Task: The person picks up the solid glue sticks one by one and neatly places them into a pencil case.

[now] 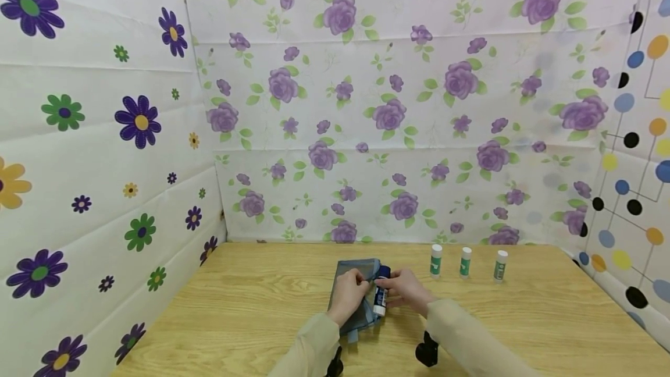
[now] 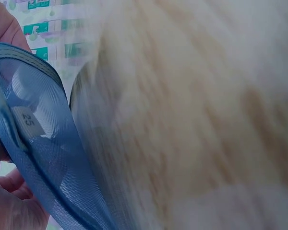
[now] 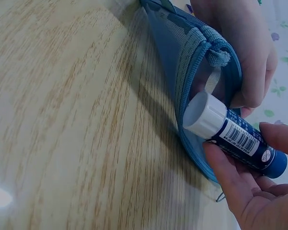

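A blue mesh zip pouch (image 1: 361, 320) lies on the table, its zipped mouth spread open toward the right. My left hand (image 1: 348, 292) pinches the pouch's rim, as the right wrist view shows beside the zip edge. Between the thumb and fingers of my right hand (image 1: 410, 291) is a glue stick (image 3: 240, 136) with a dark blue body, barcode label and white end. That white end overlaps the pouch's open mouth in the right wrist view. Through the pouch's mesh (image 2: 62, 163) a white tag marked 25 shows in the left wrist view.
Three white-capped glue sticks with green labels stand upright at the back right: one glue stick (image 1: 436, 262), a second glue stick (image 1: 465, 263) and a third glue stick (image 1: 500, 266). Flowered sheets (image 1: 335, 103) hang behind the wooden table (image 1: 251, 307).
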`<move>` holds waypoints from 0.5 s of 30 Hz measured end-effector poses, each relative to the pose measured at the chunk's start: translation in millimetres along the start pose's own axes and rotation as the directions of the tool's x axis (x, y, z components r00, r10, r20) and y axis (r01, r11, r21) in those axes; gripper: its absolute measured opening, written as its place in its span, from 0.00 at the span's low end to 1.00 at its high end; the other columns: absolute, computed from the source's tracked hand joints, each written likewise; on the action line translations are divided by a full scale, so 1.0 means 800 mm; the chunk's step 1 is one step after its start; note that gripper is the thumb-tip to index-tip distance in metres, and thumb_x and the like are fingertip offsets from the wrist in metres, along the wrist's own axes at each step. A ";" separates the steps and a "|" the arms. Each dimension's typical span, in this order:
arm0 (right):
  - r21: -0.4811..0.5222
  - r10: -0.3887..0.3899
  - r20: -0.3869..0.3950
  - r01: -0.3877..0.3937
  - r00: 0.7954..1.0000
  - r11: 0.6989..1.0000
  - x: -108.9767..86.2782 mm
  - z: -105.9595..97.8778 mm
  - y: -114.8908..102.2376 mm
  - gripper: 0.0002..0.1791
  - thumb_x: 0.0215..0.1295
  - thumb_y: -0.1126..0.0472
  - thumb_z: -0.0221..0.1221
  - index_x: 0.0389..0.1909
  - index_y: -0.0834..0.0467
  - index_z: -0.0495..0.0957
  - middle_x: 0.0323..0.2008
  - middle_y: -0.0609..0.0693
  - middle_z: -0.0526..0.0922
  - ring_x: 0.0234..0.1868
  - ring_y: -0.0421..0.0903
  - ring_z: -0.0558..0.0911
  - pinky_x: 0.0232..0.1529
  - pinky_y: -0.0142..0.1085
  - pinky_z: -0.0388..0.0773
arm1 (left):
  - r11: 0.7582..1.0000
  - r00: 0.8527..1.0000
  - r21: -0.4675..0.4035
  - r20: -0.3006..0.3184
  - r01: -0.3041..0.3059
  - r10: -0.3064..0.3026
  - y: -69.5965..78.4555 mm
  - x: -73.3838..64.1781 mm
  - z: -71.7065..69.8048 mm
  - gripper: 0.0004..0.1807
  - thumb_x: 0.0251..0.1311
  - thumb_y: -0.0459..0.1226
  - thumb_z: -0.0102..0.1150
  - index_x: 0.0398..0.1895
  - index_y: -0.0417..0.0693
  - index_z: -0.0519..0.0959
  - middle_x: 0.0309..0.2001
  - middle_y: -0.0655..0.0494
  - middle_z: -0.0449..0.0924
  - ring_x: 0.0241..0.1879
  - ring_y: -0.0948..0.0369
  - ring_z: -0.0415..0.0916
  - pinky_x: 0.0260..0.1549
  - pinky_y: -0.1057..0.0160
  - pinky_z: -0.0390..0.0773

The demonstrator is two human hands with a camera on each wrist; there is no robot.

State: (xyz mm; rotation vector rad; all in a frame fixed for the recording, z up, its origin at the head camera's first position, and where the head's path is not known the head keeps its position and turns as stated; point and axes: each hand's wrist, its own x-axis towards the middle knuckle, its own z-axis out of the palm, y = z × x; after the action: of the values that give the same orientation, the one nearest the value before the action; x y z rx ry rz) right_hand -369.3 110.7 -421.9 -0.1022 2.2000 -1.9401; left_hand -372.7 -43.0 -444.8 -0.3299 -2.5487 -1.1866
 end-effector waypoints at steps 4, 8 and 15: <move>-0.032 -0.008 -0.010 0.007 1.000 0.999 -0.001 0.002 0.000 0.12 0.59 0.64 0.59 0.33 0.70 0.69 0.32 0.61 0.76 0.32 0.54 0.79 0.32 0.48 0.75 | 1.000 1.000 0.010 -0.016 -0.009 0.009 -0.003 0.002 0.002 0.05 0.54 0.29 0.56 0.23 0.44 0.72 0.19 0.60 0.67 0.18 0.64 0.63 0.17 0.66 0.64; -0.070 -0.006 -0.028 0.005 1.000 0.998 -0.001 0.004 0.000 0.11 0.58 0.64 0.59 0.25 0.66 0.68 0.29 0.60 0.76 0.28 0.52 0.78 0.31 0.47 0.76 | 1.000 1.000 0.018 -0.026 -0.017 0.017 -0.005 0.003 0.003 0.05 0.53 0.29 0.56 0.23 0.44 0.72 0.20 0.60 0.67 0.18 0.64 0.64 0.17 0.66 0.65; -0.143 0.000 -0.059 -0.008 0.998 0.990 0.001 0.009 -0.001 0.19 0.57 0.65 0.60 0.16 0.57 0.59 0.23 0.57 0.73 0.24 0.50 0.75 0.29 0.46 0.76 | 1.000 1.000 0.008 -0.018 -0.012 0.012 -0.004 0.004 0.002 0.05 0.54 0.29 0.55 0.23 0.45 0.72 0.19 0.60 0.67 0.18 0.64 0.63 0.17 0.66 0.65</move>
State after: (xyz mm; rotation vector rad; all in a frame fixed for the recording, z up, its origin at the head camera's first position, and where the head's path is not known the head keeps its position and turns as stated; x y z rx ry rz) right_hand -369.0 103.8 -421.9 -0.0629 2.3739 -1.8036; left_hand -376.7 -43.7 -446.8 -0.3310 -2.5317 -1.1696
